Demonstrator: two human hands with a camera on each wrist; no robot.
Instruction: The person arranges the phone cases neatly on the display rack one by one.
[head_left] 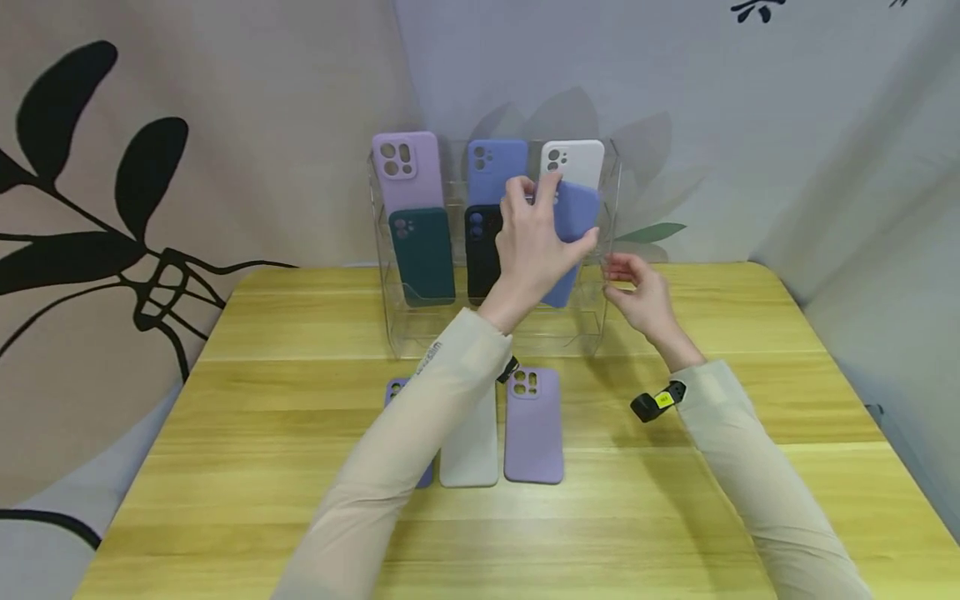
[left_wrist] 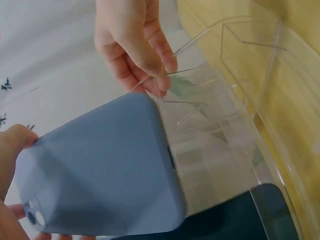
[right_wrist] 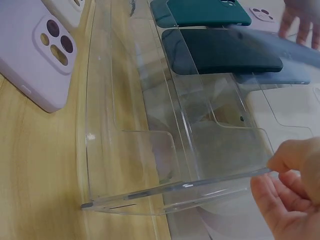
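Note:
My left hand [head_left: 534,242] grips a blue phone case [head_left: 573,217] by its edges, thumb on one side and fingers on the other. That case is tilted in front of the right end of a clear acrylic display stand [head_left: 495,343], partly covering a white phone case [head_left: 588,158] in the back row. In the left wrist view, the held blue case [left_wrist: 105,170] fills the lower left. My right hand [head_left: 641,293] pinches the stand's right side edge; the right wrist view shows its thumb and fingers around that clear edge.
Also in the stand are a lilac case [head_left: 412,187], a second blue case [head_left: 497,175], a dark green case [head_left: 423,258] and a black case [head_left: 480,258]. On the wooden table before it lie a purple case [head_left: 423,479], partly under my left sleeve, a white case [head_left: 471,450] and another lilac case [head_left: 534,437].

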